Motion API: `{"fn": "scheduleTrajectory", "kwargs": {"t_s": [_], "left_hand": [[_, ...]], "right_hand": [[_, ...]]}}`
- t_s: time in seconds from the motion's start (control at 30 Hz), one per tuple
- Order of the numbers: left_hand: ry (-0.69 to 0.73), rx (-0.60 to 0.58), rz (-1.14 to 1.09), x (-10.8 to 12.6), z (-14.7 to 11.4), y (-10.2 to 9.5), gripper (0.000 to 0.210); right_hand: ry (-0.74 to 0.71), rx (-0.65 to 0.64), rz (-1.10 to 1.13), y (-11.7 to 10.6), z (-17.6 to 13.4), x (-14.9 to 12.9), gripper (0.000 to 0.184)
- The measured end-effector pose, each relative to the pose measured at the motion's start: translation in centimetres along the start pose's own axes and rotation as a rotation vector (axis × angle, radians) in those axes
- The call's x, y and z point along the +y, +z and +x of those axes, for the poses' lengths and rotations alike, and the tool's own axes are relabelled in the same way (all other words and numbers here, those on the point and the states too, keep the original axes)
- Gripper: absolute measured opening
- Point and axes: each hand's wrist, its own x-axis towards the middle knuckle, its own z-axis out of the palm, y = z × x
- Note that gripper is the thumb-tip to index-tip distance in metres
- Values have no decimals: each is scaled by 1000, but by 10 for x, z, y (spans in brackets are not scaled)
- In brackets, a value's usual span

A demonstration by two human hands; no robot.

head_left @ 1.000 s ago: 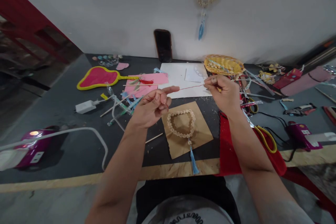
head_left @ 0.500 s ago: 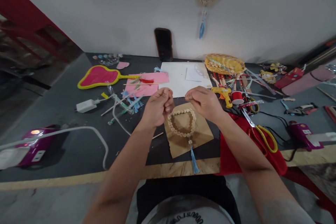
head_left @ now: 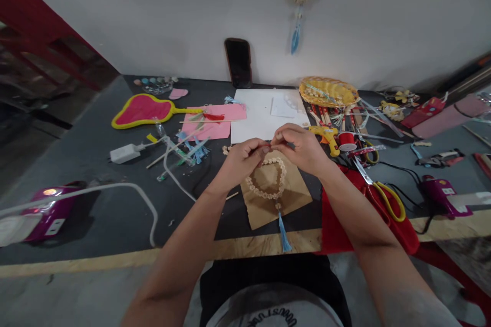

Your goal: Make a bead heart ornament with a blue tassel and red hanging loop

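Garland (head_left: 283,176) with blue tassel (head_left: 284,233) | lies on brown sheet (head_left: 297,196), just nearside of the fingertips, far-left part hidden behind left hand (head_left: 245,161); tassel reaches wooden edge (head_left: 245,249) | left hand, right hand (head_left: 301,149): fingertips pinched narrow, close together | cannot tell what they pinch

I see pale grey shirt (head_left: 264,296) with dark curved lettering (head_left: 274,312), black lower garment (head_left: 213,286), forearms (head_left: 184,250) bare.
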Motion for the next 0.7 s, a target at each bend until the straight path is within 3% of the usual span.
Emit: {"fn": "scheduleTrajectory", "kwargs": {"t_s": [0.13,0.27,0.47,0.53,0.7], "left_hand": [[-27,-27,-109,3,1,0,35],[-64,-62,-247,3,1,-1,37],[-81,-40,-273,-3,0,-1,37],[-92,-39,-280,-3,0,-1,37],[-154,-47,-408,1,1,1,39]], "right_hand": [[134,-9,152,-1,2,-1,12],[179,-39,269,-5,4,-6,8],[372,-30,410,-9,2,-8,43],[420,-24,441,-8,0,-6,46],[315,-83,440,-4,-1,-5,38]]}}
